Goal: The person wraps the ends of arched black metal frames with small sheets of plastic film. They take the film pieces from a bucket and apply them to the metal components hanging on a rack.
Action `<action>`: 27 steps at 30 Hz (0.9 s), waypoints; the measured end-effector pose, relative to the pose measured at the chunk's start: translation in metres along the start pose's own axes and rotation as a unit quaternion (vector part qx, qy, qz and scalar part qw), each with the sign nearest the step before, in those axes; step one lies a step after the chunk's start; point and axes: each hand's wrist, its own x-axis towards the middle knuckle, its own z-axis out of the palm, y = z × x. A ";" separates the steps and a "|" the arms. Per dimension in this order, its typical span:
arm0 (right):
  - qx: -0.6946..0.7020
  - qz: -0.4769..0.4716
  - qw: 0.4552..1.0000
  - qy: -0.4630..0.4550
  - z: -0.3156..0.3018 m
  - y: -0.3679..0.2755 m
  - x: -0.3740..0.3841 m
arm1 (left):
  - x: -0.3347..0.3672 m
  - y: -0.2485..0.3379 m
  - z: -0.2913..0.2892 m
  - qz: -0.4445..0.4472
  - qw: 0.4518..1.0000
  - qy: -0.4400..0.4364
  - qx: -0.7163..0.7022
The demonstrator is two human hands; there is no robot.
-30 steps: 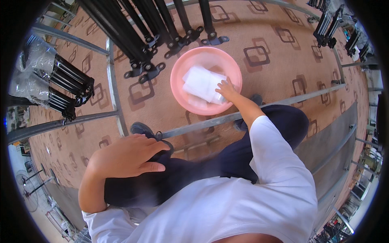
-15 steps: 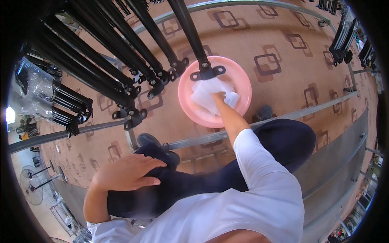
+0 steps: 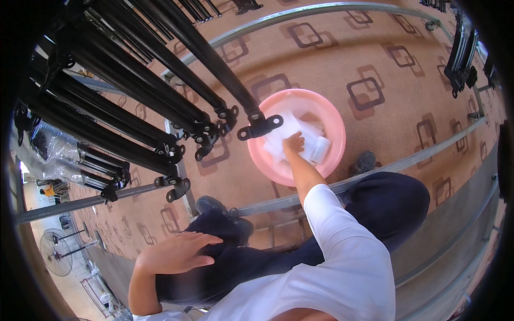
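A round pink basin (image 3: 256, 159) stands on the patterned floor ahead of me, with thin white translucent plastic sheets or bags (image 3: 289, 126) heaped in it. Into this basin reaches my right hand (image 3: 293, 143), its fingers curled over the plastic; whatever they pinch is hidden. Beside that hand lies a small white roll-like piece (image 3: 320, 150). Over my left thigh my left hand (image 3: 176, 252) hovers or rests, empty, fingers stretched and thumb apart. A black metal tube (image 3: 214, 64) with a flat two-holed bracket (image 3: 261, 127) at its end overhangs the basin's left rim.
Several more black tubes with end brackets (image 3: 128, 144) hang at the left, near some plastic-wrapped ones (image 3: 59, 144). A grey metal rail (image 3: 417, 155) crosses in front of my legs. Further black parts (image 3: 461, 59) hang at the far right. A fan (image 3: 55, 251) stands lower left.
My view has shifted, so the basin sits lower and further right. In the basin, my right hand has curled its fingers more, and the plastic lies differently. My left hand keeps its pose.
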 end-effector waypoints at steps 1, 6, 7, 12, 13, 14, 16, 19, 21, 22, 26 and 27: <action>0.006 -0.042 0.999 0.017 0.001 0.000 -0.002 | 0.000 -0.002 0.001 0.010 1.000 0.011 -0.005; 0.231 -0.293 0.916 0.146 0.024 0.025 0.019 | 0.006 0.007 -0.010 0.020 1.000 -0.004 0.022; 0.199 -0.347 0.915 0.054 0.011 0.027 0.008 | 0.006 0.004 -0.008 0.020 1.000 -0.003 0.017; 0.127 -0.372 0.914 -0.100 -0.024 0.045 -0.031 | 0.010 0.007 -0.018 0.034 0.999 -0.019 0.031; 0.138 -0.346 0.923 -0.094 -0.020 0.049 -0.029 | 0.010 0.010 -0.020 0.029 0.999 -0.025 0.036; 0.130 -0.345 0.929 -0.043 -0.017 0.052 -0.024 | 0.009 0.011 -0.019 0.036 0.998 -0.026 0.036; 0.117 -0.345 0.929 0.061 -0.017 0.045 -0.009 | 0.009 0.010 -0.020 0.046 0.998 -0.021 0.039; 0.152 -0.377 0.901 0.151 -0.026 0.016 0.033 | 0.005 0.004 -0.018 0.043 0.999 -0.013 0.023; 0.226 -0.339 0.900 0.153 -0.026 0.002 0.063 | 0.004 0.001 -0.017 0.045 0.999 -0.009 0.011; 0.233 -0.332 0.901 0.153 -0.023 -0.004 0.085 | 0.005 -0.001 -0.018 0.048 0.999 -0.007 0.007; 0.321 -0.218 0.921 -0.017 -0.034 -0.011 0.104 | 0.009 -0.012 -0.014 0.045 0.999 0.000 -0.022; 0.341 -0.177 0.919 -0.092 -0.037 -0.013 0.107 | 0.010 -0.012 -0.015 0.040 0.999 -0.013 -0.024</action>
